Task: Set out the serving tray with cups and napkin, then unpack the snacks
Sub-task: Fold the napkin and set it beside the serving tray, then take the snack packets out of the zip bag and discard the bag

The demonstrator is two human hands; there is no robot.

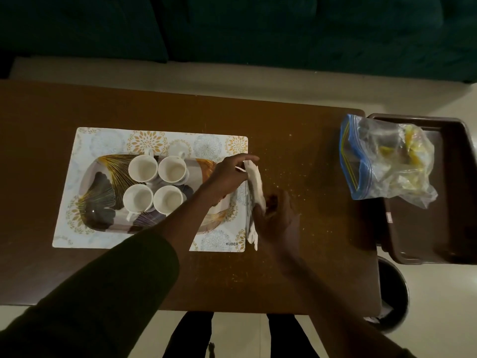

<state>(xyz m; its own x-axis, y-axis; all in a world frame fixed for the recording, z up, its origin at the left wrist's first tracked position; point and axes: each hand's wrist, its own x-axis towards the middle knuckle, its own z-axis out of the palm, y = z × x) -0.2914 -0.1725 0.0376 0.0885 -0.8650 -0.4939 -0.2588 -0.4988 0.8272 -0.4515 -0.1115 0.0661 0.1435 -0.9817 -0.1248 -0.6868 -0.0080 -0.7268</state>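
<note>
An oval serving tray [100, 192] with a leaf pattern lies on a floral placemat [108, 140]. Several white cups [142, 167] stand upright on the tray in a tight square. A white napkin [255, 184] hangs on edge just past the tray's right end. My left hand [228, 174] pinches its upper end. My right hand [277, 215] grips its lower part, and the napkin's bottom tip shows below that hand. A clear zip bag of snacks [387, 161] with a blue seal lies at the far right, apart from both hands.
The brown table [309, 140] carries scattered crumbs to the right of the placemat. A dark brown plastic tray [454, 202] juts past the table's right edge under the snack bag. A round bin [395, 293] stands on the floor below it. A dark green sofa [232, 29] runs behind the table.
</note>
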